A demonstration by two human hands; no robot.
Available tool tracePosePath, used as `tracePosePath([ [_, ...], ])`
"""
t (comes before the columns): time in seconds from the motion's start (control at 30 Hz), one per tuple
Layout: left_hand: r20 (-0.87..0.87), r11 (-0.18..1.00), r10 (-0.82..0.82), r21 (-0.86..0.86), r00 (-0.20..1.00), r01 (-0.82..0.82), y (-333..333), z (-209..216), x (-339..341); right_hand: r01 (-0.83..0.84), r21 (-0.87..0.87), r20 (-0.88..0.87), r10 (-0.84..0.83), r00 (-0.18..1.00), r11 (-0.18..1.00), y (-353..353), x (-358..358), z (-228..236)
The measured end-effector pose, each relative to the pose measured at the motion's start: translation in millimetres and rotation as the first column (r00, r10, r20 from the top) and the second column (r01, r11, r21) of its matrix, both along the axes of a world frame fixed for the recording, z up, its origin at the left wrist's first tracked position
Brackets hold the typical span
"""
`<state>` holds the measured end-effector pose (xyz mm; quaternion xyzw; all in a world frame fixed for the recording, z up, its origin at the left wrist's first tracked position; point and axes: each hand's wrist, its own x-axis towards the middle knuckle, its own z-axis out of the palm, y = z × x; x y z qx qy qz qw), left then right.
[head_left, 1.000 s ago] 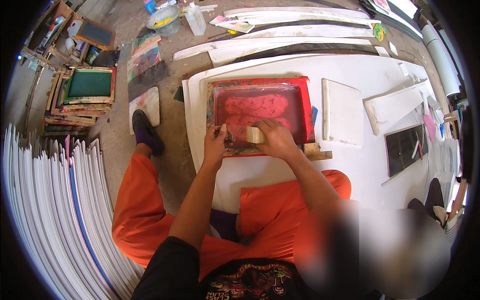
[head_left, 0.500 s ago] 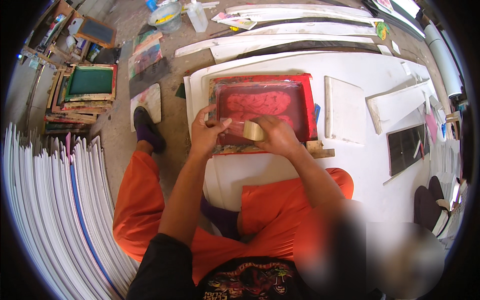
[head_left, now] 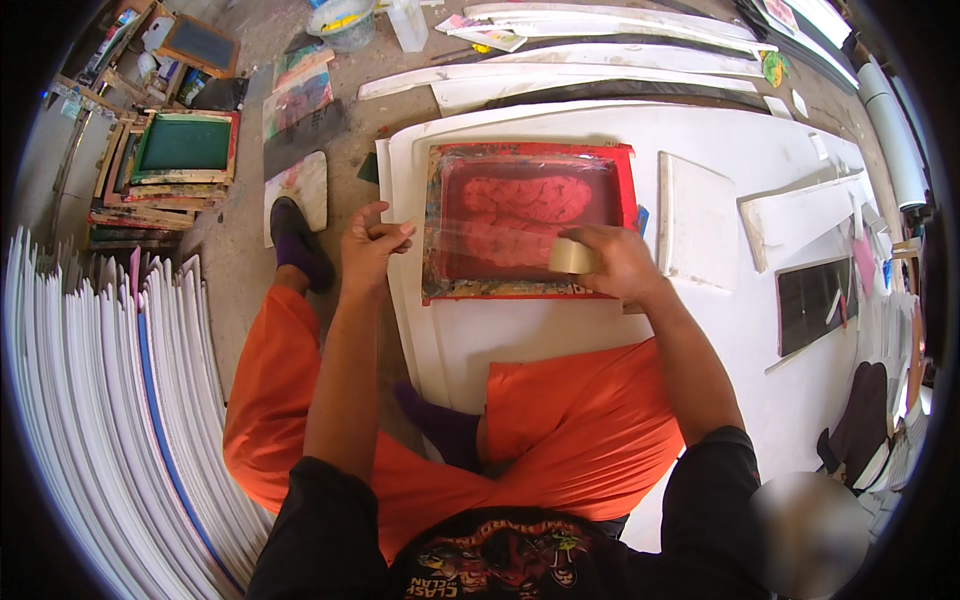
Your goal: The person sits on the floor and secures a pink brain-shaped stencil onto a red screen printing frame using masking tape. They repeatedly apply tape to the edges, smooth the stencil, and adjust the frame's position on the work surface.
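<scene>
A roll of clear tape (head_left: 573, 257) is gripped in my right hand (head_left: 622, 262), above the near right part of a screen-printing frame (head_left: 632, 185). From the roll a transparent strip (head_left: 480, 238) stretches leftward across the frame. Its free end is pinched between the thumb and finger of my left hand (head_left: 372, 243), just beyond the frame's left side. Red-edged and wooden, the frame lies flat and holds a dark red mesh (head_left: 608, 175) with lighter pink rounded shapes (head_left: 528, 198).
Beneath the frame is a large white board (head_left: 480, 335). A white panel (head_left: 697, 220) and a dark rectangular piece (head_left: 815, 305) lie to its right. Stacked frames (head_left: 185, 145) stand at the far left, above upright white sheets (head_left: 100, 400). Long white strips (head_left: 600, 60) lie beyond.
My hands have moved apart, the left one leftward and the right one rightward. A longer length of tape now spans between them across the frame.
</scene>
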<state>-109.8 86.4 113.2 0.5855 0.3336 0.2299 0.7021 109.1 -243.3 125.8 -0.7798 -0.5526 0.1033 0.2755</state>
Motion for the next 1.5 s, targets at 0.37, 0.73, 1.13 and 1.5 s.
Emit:
tracePosePath([
  [0.37, -0.278, 0.969, -0.222, -0.171, 0.935, 0.179, 20, -50, -12, 0.04, 0.024, 0.118, -0.043, 0.992, 0.999, -23, 21, 27],
  [0.73, -0.32, 0.973, -0.212, -0.156, 0.923, 0.169, 14, -51, -13, 0.194, -0.219, 0.103, -0.175, 0.979, 0.956, -58, 37, 16],
  [1.13, -0.261, 0.972, -0.156, -0.215, 0.953, 0.1, -8, -79, -12, 0.115, -0.265, 0.18, -0.068, 0.981, 0.957, -77, 49, 2],
  [1.5, -0.324, 0.997, -0.066, -0.068, 0.944, 0.046, -14, -89, -5, 0.274, -0.16, -0.01, -0.279, 0.96, 0.948, -96, 60, 0],
])
